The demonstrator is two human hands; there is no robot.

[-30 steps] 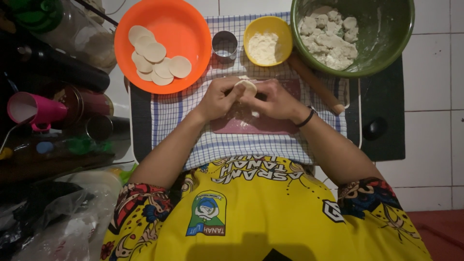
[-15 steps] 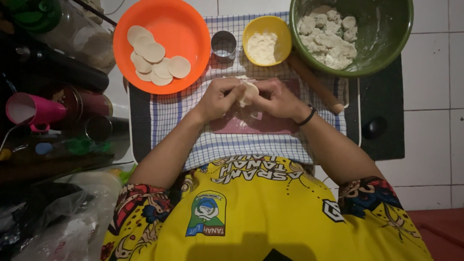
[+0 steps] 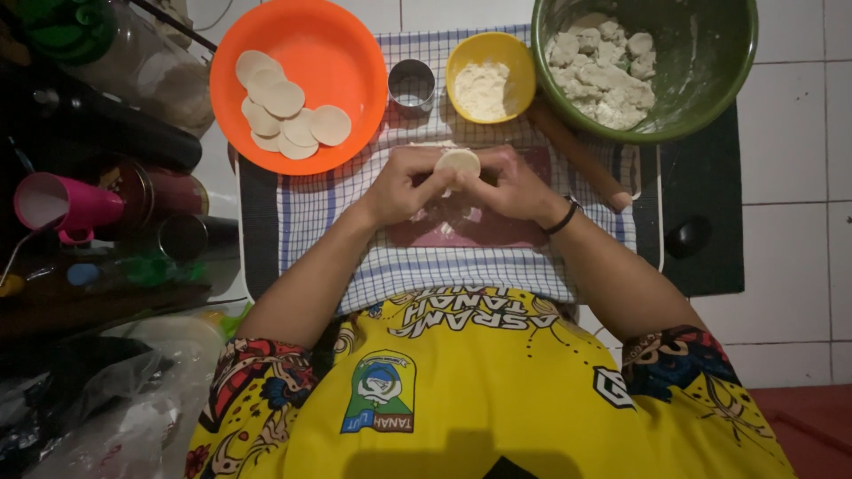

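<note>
Both hands meet in the middle of the view, over a dark red board [image 3: 497,232] that lies on a blue and white checked cloth [image 3: 328,208]. The left hand [image 3: 406,182] and the right hand [image 3: 513,186] pinch one small round piece of dough [image 3: 459,161] between their fingertips, so both are closed on it. A black band [image 3: 563,217] sits on the right wrist. Half a second ago the dough looked folded and half hidden by the fingers; now its flat round top shows more and it sits a little higher between the thumbs. The hands have stayed in nearly the same spot. To the upper left is an orange plate [image 3: 346,53] with a pile of flat dough circles [image 3: 286,113]. Beside it stands a small metal ring cutter [image 3: 412,86], then a yellow bowl [image 3: 510,53] with white flour in it. At the upper right a green bowl [image 3: 710,80] holds lumps of dough [image 3: 602,75]. A wooden rolling pin [image 3: 581,158] lies slanted just under that bowl, near the right hand. A pink cup [image 3: 67,204] lies on its side at the far left among dark bottles. None of these have moved.
</note>
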